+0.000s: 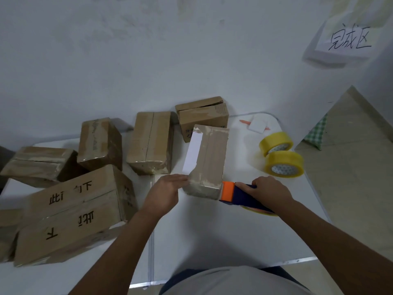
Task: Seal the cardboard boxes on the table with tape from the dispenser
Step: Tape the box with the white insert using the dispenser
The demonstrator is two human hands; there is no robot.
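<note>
A small cardboard box [209,158] with a white label on its left side lies at the middle of the white table [212,231]. My left hand [164,191] presses flat against the box's near left corner, fingers straight. My right hand [269,191] grips the dark blue handle of the tape dispenser [238,193]. The dispenser's orange head touches the box's near right corner. A yellow tape roll sits in the dispenser, mostly hidden under my right hand.
Several other cardboard boxes [70,216] crowd the table's left and back. Two yellow tape rolls [284,163] stand at the right, with a white pad [257,125] and an orange pen behind them. A paper sign [348,40] hangs on the wall. The table's right edge borders the floor.
</note>
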